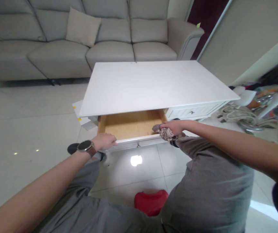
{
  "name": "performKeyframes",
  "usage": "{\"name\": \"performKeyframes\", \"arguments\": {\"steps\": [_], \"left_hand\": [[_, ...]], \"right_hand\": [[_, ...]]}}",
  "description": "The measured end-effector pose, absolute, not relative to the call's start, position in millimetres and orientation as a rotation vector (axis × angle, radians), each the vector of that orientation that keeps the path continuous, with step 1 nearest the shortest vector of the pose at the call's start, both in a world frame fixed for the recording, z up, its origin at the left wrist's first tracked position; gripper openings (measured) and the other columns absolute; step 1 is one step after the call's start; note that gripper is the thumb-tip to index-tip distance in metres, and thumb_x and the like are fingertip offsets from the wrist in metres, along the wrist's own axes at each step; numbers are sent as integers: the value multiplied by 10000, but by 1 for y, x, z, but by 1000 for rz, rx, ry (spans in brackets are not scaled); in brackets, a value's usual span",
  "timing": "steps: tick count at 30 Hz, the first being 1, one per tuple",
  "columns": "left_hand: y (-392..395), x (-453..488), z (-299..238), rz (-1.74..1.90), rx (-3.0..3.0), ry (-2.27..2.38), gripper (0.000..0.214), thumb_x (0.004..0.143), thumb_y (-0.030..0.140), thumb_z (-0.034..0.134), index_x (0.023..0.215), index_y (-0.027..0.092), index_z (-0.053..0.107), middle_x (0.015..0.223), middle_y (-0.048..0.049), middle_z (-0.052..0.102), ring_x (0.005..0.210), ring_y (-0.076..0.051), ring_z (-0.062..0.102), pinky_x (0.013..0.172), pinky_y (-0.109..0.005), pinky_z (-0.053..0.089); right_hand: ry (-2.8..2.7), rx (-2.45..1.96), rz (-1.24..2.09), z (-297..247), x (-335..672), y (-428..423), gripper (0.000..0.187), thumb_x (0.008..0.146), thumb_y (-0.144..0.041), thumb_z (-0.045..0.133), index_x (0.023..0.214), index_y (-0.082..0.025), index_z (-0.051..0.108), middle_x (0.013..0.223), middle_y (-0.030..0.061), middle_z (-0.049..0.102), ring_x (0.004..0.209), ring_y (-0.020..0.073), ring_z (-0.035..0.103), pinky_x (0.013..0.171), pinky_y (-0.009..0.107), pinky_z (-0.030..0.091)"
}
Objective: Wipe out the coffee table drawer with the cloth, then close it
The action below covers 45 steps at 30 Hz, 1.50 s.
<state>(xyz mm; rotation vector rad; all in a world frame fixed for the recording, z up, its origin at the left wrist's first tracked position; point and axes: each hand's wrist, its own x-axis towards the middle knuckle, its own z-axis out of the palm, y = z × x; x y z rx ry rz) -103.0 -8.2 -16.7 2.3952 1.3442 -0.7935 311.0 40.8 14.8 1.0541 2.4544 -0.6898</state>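
Note:
A wooden drawer (129,124) is pulled out of the white coffee table (148,84), its bare wood bottom showing. My left hand (105,141), below a watch on the wrist, grips the left end of the drawer's white front. In my right hand (174,127) is a crumpled brown-and-beige cloth (167,133), pressed over the drawer's right front corner. Part of the cloth hangs outside the front, and a bit reaches over the inner side. A small metal knob (138,145) sits in the middle of the drawer front.
A closed second drawer (194,111) is on the right. Behind the table stands a grey sofa (109,51) with a cushion (83,27). A red seat (150,202) lies between my legs. Cables and clutter (257,113) are on the floor at right; a white box (80,113) is at left.

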Motion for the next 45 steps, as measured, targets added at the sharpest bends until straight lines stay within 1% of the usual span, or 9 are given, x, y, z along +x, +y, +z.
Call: {"name": "performKeyframes", "arguments": {"steps": [3, 7, 11, 17, 23, 29, 33, 37, 45], "left_hand": [[-3, -103, -16, -799, 2405, 1385, 424, 1037, 437, 429, 1092, 211, 784, 1168, -152, 779, 1114, -314, 716, 920, -391, 525], [3, -102, -19, -758, 2425, 1503, 425, 1043, 440, 408, 1092, 215, 765, 1153, -156, 781, 1090, -319, 724, 900, -394, 525], [11, -107, -20, -642, 2399, 1623, 446, 1040, 482, 405, 1090, 218, 761, 1138, -164, 783, 1078, -326, 726, 886, -396, 520], [22, -147, -13, -595, 2193, 1748, 365, 910, 411, 598, 1192, 252, 768, 1204, -117, 777, 1085, -305, 715, 860, -346, 522], [13, -218, -23, -505, 1949, 1821, 368, 828, 329, 633, 1140, 203, 784, 1143, -93, 797, 1029, -256, 732, 864, -290, 526], [-5, -253, -33, -371, 1681, 1778, 556, 740, 403, 671, 1242, 174, 737, 1149, -81, 803, 996, -239, 749, 848, -259, 553], [-10, -258, -30, -279, 1625, 1751, 583, 810, 424, 601, 1315, 151, 700, 1161, -89, 802, 983, -216, 755, 835, -238, 560], [-8, -257, -25, -289, 1671, 1766, 533, 891, 349, 525, 1340, 116, 689, 1123, -107, 805, 936, -199, 757, 840, -244, 561], [5, -252, -18, -277, 1884, 2001, 467, 821, 152, 513, 1208, 157, 775, 1254, -139, 769, 1143, -237, 721, 955, -257, 528]], "right_hand": [[2452, 1048, -744, 10, 297, 49, 703, 739, -253, 752, 1416, -199, 574, 1251, 157, 625, 1000, 287, 657, 908, 412, 523], [2416, 1110, -585, 14, 272, 54, 783, 741, -260, 751, 1484, -214, 508, 1327, 181, 551, 977, 303, 672, 873, 419, 528], [2404, 1128, -437, 19, 252, 58, 749, 764, -257, 727, 1479, -222, 507, 1336, 175, 532, 974, 309, 685, 855, 418, 530], [2374, 1090, -464, 19, 239, 70, 768, 775, -282, 737, 1500, -226, 491, 1392, 186, 527, 1023, 317, 694, 881, 419, 543], [2393, 944, -492, 17, 189, 77, 884, 775, -295, 763, 1578, -281, 395, 1406, 178, 536, 1021, 323, 713, 844, 408, 561], [2554, 794, -245, 5, 115, 54, 786, 758, -364, 807, 1472, -310, 484, 1392, 154, 527, 1053, 330, 687, 812, 412, 563], [2667, 658, 22, -8, 69, 31, 559, 816, -299, 772, 1343, -275, 587, 1391, 156, 547, 1146, 342, 619, 855, 448, 545], [2785, 675, 88, -16, 19, 16, 374, 926, -265, 658, 1297, -235, 630, 1355, 174, 579, 1135, 338, 619, 831, 445, 536], [2926, 685, 119, -24, -74, -4, 405, 984, -215, 546, 1386, -233, 586, 1438, 181, 549, 1225, 369, 563, 883, 497, 505]]}}
